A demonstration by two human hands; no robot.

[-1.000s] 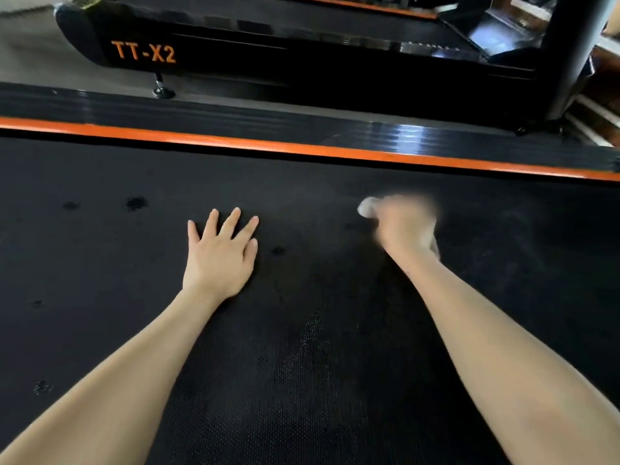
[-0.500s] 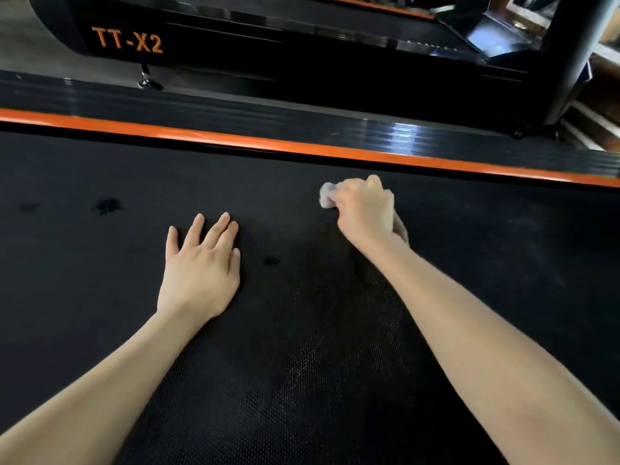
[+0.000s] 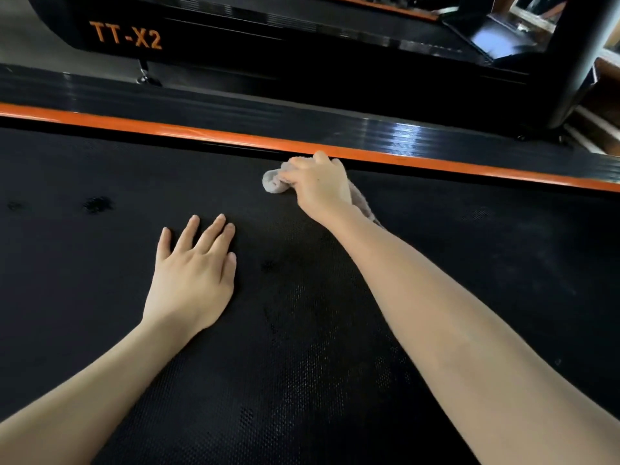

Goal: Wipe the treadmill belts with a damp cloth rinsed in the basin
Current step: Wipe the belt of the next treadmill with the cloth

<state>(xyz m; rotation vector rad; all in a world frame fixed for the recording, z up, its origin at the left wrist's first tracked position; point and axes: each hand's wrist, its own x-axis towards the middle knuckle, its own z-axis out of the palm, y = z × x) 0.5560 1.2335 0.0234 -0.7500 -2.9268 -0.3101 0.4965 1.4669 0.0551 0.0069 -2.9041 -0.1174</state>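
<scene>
Head view.
- Treadmill belt (image 3: 100, 313): black, textured, fills the foreground.
- Cloth (image 3: 272, 183): grey, bunched, lying on the belt just beside the orange edge strip (image 3: 167, 130).
- Right hand (image 3: 318, 187): fingers curled round the cloth.
- Left hand (image 3: 191, 280): flat on the belt, fingers straight, holding nothing.
- Progress, judged: wiping under way. The dark spots (image 3: 98, 204) at left look unwiped. The second treadmill (image 3: 125, 36) lies beyond, its belt state unclear.
- Containers: none shown, and the basin is out of view.
</scene>
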